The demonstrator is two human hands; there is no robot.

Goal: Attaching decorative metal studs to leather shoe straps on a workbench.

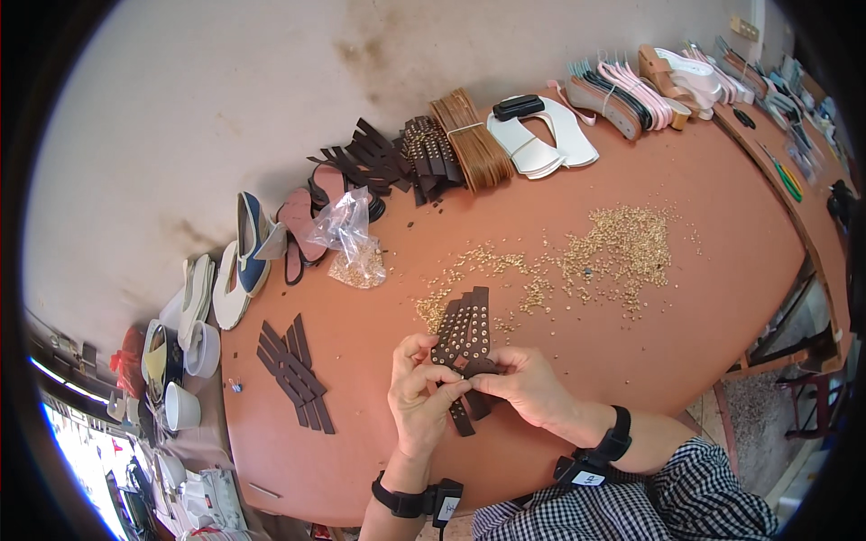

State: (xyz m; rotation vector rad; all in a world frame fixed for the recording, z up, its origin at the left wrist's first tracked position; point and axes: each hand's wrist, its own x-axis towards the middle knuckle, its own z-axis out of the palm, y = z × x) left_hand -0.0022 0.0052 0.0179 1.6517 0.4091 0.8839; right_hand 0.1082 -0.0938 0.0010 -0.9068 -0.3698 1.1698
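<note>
Both my hands hold a dark brown woven strap piece, a shoe upper by its look, set with rows of small gold studs. My left hand has its fingers closed on the left edge of the straps. From the right, my right hand pinches the same piece near its crossing. My thumbs almost meet there, and the fingertips hide what lies between them. Just beyond the straps, loose gold studs spread over the brown tabletop. Left of my hands lies a plain strap piece without studs.
A clear plastic bag of studs lies at the back left. Behind it are stacked studded straps, a brown strip bundle and white cut pieces. Shoes and white cups line the left edge. Green-handled pliers lie far right.
</note>
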